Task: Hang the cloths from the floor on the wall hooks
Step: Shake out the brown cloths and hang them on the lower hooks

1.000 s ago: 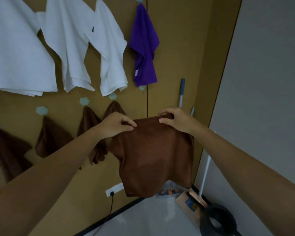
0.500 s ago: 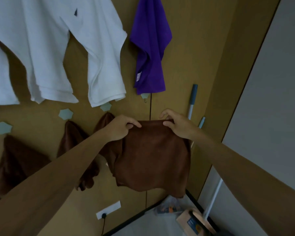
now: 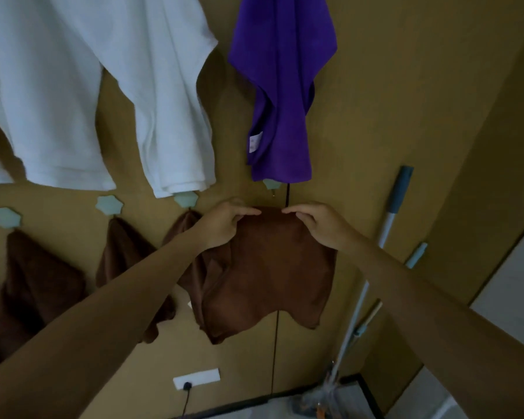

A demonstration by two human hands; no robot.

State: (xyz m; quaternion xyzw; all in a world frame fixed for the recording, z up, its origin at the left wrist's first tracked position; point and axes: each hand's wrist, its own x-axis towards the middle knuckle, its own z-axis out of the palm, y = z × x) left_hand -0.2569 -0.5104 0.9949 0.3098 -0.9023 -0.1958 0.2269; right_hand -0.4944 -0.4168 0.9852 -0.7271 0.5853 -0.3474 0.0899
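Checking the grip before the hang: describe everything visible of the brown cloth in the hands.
The brown cloth looks like soft, matte microfibre. The left hand and right hand pinch its top edge, close together, so it drapes in front of the wall with uneven lower corners. Its top edge sits just below a pale hexagonal hook, not yet on it.

Dim, warm indoor light, soft shadows beneath the hanging cloths, slight motion blur, wide-angle bending at edges
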